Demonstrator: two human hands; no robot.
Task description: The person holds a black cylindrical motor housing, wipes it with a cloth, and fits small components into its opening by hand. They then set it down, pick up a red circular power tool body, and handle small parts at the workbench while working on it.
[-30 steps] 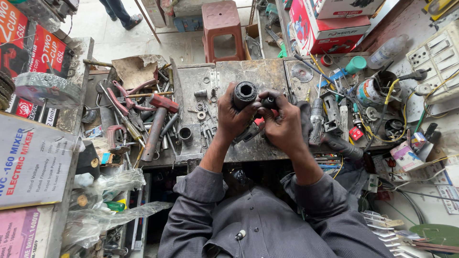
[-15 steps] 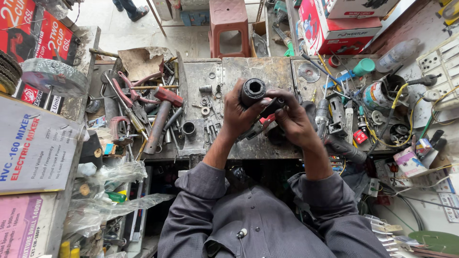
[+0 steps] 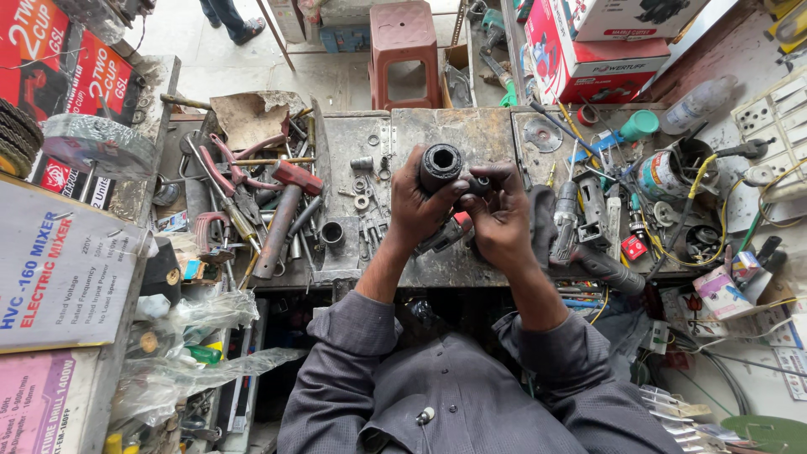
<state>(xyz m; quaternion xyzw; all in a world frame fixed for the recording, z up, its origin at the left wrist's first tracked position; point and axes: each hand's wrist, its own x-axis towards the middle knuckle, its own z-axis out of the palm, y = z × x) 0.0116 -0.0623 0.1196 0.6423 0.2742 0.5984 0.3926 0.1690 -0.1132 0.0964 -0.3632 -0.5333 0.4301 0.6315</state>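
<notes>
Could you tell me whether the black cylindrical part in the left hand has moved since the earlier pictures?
Cannot tell: the black cylindrical part shifts slightly against the bench, but the head camera moved too.

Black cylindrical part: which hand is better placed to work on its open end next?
Probably the right hand: its fingers already touch beside the black cylindrical part, while the left hand grips it upright.

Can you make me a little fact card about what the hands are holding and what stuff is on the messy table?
Left hand: wrapped around a black hollow cylinder part, open end facing up
Right hand: fingertips on a small dark piece beside the cylinder
Surface: worn metal workbench
Left of the hands: hammer with a red head, red-handled pliers, loose washers
Right of the hands: dirty can, yellow cable, teal cup
Beyond the bench: reddish plastic stool
Clothing: grey sleeves
</notes>
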